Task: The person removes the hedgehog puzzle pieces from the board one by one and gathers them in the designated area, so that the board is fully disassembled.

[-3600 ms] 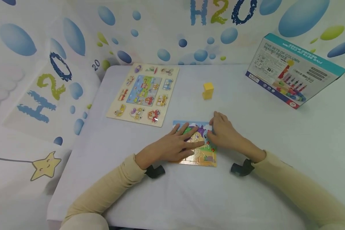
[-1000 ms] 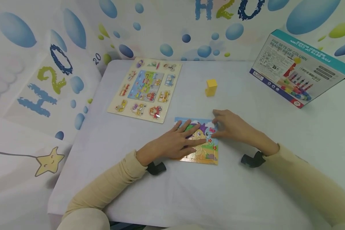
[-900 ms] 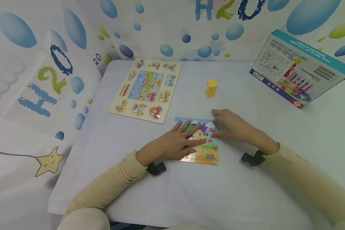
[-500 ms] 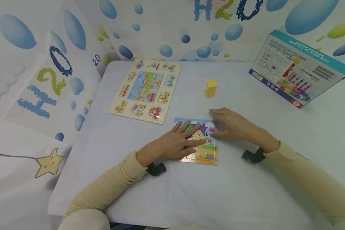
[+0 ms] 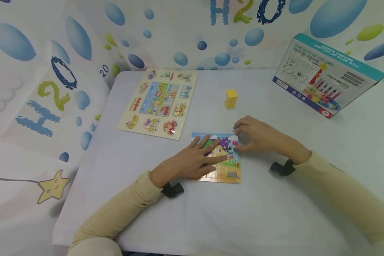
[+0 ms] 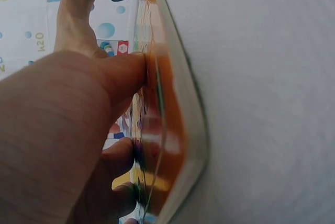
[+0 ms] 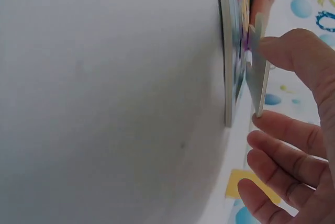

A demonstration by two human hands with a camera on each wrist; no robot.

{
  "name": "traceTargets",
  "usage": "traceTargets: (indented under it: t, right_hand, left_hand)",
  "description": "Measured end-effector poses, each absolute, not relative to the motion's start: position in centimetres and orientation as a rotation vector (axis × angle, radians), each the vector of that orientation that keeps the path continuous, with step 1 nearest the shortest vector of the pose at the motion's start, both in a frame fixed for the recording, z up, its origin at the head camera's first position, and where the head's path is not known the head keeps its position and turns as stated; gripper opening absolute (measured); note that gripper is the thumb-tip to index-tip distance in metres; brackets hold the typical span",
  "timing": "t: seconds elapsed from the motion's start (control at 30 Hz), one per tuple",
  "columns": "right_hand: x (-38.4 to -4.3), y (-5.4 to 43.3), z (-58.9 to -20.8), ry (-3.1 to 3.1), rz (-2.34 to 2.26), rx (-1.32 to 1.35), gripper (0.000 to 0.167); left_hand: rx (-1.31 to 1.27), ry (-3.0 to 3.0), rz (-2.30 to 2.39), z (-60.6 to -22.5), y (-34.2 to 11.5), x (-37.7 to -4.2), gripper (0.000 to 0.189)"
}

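Note:
In the head view a small picture jigsaw puzzle (image 5: pixel 232 175) lies on the table. My left hand (image 5: pixel 192 161) rests across its left part, fingers spread and straight, covering much of the picture. In the left wrist view the thumb (image 6: pixel 123 75) and fingertips touch the puzzle's face. My right hand (image 5: pixel 259 137) is at the puzzle's upper right corner. As the right wrist view shows, its thumb and index finger pinch a jigsaw piece (image 7: pixel 257 77) by opposite edges. The piece stands slightly off the puzzle's surface; its other fingers are free.
A peg puzzle board (image 5: pixel 176 129) with vehicle pictures lies at the back left. Behind the jigsaw stands a small yellow block (image 5: pixel 231 99). A large toy box (image 5: pixel 323 76) stands at the back right, near the patterned cloth backdrop (image 5: pixel 179 32).
My right hand has shifted a little right and away from the puzzle, with its wrist farther out. The left hand stays on the puzzle. The head view has shifted slightly.

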State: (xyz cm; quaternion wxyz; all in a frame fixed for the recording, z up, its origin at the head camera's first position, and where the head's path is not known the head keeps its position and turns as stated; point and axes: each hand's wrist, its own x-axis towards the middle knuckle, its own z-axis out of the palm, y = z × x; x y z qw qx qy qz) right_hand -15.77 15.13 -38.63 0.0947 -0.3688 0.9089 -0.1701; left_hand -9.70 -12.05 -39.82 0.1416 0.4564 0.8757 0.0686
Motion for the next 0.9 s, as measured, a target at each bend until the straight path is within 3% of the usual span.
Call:
traceTargets:
  t: [0.4, 0.9]
  right_hand:
    - [-14.9, 20.1, -38.4, 2.727, -0.403, -0.902, 0.039]
    - [-14.0, 33.4, -37.6, 2.851, -0.484, -0.593, 0.040]
  left_hand:
    - [1.313, 2.537, 0.233, -40.4, -12.0, -9.8, 0.047]
    - [1.354, 2.536, 0.297, -40.7, -12.0, -9.9, 0.046]
